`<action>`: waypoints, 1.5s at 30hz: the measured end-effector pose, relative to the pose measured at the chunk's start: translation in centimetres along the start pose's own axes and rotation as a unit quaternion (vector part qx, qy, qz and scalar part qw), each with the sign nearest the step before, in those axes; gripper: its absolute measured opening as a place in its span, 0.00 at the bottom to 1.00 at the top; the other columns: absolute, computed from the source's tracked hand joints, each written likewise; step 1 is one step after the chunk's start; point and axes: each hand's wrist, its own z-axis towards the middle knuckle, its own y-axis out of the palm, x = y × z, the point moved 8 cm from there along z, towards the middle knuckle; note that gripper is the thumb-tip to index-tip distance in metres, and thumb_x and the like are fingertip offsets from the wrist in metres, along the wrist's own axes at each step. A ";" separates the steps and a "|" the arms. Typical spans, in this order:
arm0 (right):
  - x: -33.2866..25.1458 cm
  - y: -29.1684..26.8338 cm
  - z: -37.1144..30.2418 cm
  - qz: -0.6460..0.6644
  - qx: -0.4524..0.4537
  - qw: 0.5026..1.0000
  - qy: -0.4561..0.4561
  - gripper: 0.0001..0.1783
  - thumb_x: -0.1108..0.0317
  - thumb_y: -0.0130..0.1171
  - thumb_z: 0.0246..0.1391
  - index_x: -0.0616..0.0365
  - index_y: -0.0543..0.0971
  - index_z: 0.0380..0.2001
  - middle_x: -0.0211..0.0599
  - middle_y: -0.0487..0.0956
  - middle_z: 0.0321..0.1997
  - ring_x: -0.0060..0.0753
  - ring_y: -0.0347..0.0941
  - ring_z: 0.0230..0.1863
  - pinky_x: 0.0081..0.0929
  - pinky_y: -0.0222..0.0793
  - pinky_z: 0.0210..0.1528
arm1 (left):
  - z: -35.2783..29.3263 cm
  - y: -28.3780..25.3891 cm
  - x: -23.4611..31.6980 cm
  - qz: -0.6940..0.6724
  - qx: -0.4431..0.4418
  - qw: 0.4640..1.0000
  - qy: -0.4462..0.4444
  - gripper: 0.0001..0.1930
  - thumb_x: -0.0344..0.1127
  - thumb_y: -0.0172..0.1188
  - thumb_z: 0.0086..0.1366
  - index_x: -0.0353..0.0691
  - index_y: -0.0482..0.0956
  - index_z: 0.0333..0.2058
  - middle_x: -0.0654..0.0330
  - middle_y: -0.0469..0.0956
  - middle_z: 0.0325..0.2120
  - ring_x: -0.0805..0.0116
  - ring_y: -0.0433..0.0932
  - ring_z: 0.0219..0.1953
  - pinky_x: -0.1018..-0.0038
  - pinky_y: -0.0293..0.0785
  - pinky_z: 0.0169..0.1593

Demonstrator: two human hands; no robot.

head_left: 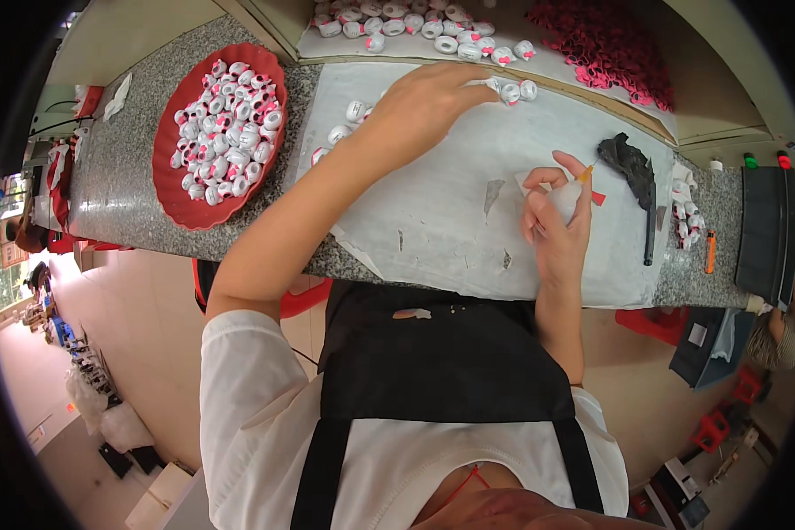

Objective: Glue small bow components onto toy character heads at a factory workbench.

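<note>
My left hand stretches over the white paper sheet to its far edge. Its fingertips close on a small white ring-shaped piece in a loose row, beside two more white pieces. Several others with pink bits show left of my wrist, and my hand hides the rest of the row. On the right, my right hand is wrapped around a whitish squeeze bottle with a yellow-orange tip pointing up. A small red strip shows just beside it.
Left stands a red scalloped bowl heaped with white-and-pink pieces. More white pieces and a pile of pink parts lie on the shelf behind. Crumpled black plastic, a dark pen-like stick and an orange lighter-like object are at right.
</note>
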 end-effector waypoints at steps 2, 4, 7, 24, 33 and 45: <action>0.0 -0.3 -0.3 0.032 -0.003 0.999 -0.018 0.24 0.74 0.46 0.39 0.59 0.57 0.44 0.41 0.64 0.33 0.19 0.60 0.16 0.11 0.53 0.10 | 1.2 1.8 0.5 0.017 -0.021 0.997 0.067 0.13 0.25 0.53 0.45 0.43 0.73 0.32 0.60 0.70 0.34 0.62 0.68 0.37 0.71 0.65 0.40; 0.5 0.1 -0.5 0.101 -0.063 0.993 -0.010 0.24 0.72 0.43 0.39 0.56 0.54 0.44 0.43 0.60 0.36 0.22 0.60 0.17 0.12 0.53 0.07 | 1.6 3.6 -0.3 0.034 -0.086 0.995 0.029 0.14 0.25 0.53 0.44 0.42 0.71 0.34 0.60 0.71 0.32 0.64 0.70 0.34 0.72 0.66 0.39; -0.3 -0.6 -0.6 0.047 -0.024 0.998 -0.044 0.21 0.72 0.42 0.40 0.58 0.56 0.42 0.43 0.60 0.38 0.27 0.63 0.22 0.15 0.61 0.11 | 1.5 2.5 -0.6 0.022 -0.093 0.994 -0.049 0.15 0.25 0.52 0.46 0.41 0.69 0.36 0.61 0.71 0.30 0.67 0.71 0.33 0.74 0.67 0.37; -8.0 -0.4 -2.9 0.000 0.080 0.970 -0.231 0.18 0.75 0.60 0.28 0.60 0.64 0.27 0.41 0.66 0.32 0.25 0.62 0.28 0.16 0.62 0.23 | -7.0 1.6 3.2 -0.700 0.140 0.637 -0.291 0.17 0.23 0.52 0.49 0.34 0.63 0.40 0.54 0.68 0.37 0.69 0.68 0.40 0.69 0.66 0.44; -8.7 2.4 -4.6 -0.203 0.045 0.908 -0.363 0.24 0.61 0.67 0.26 0.57 0.65 0.26 0.35 0.65 0.27 0.24 0.61 0.24 0.17 0.61 0.24 | -7.6 1.5 3.0 -0.697 0.152 0.630 -0.305 0.17 0.24 0.52 0.49 0.34 0.63 0.40 0.53 0.69 0.36 0.68 0.69 0.40 0.73 0.64 0.45; -8.9 3.3 -4.8 -0.211 -0.012 0.897 -0.388 0.24 0.69 0.68 0.24 0.57 0.66 0.28 0.34 0.65 0.26 0.22 0.65 0.23 0.16 0.62 0.24 | -7.6 1.7 3.2 -0.703 0.145 0.627 -0.303 0.17 0.24 0.52 0.49 0.34 0.64 0.40 0.54 0.69 0.37 0.69 0.68 0.40 0.72 0.64 0.45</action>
